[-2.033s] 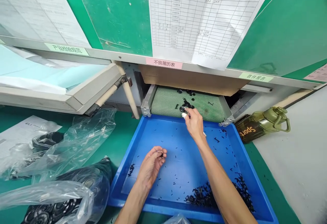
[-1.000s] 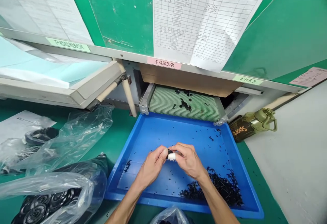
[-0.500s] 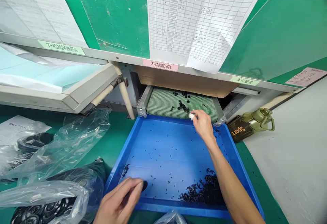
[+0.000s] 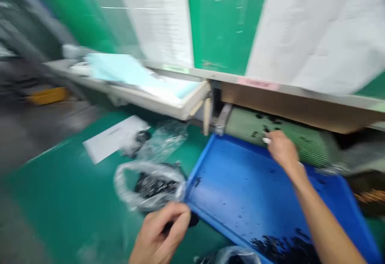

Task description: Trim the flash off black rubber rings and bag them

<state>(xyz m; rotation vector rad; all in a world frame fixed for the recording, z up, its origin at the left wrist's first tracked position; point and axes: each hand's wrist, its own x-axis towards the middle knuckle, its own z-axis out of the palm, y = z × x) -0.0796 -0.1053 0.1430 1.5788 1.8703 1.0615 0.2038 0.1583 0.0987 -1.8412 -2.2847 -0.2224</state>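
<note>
My left hand (image 4: 164, 232) is curled closed at the lower middle, beside the blue tray's (image 4: 221, 224) left corner. Something black sticks out from its fingers, too blurred to name. My right hand (image 4: 282, 149) reaches over the tray to the front edge of the green ribbed belt (image 4: 306, 143). Its fingers are pinched, with a white covering on a fingertip; what they hold, if anything, cannot be made out. Black parts (image 4: 274, 120) lie on the belt near these fingers. A dark pile of small black pieces (image 4: 285, 248) rests in the tray's near part.
An open plastic bag of black parts (image 4: 156, 185) stands left of the tray, another bag (image 4: 237, 256) at the bottom edge. A paper sheet (image 4: 112, 137) lies on the green table (image 4: 66, 191). A shelf with papers (image 4: 180, 109) juts out above; a bottle (image 4: 371, 193) is at right.
The view has swung left, so the belt and tray appear further right. My left hand now appears near the bag's opening and outside the tray; my right hand remains at the belt edge.
</note>
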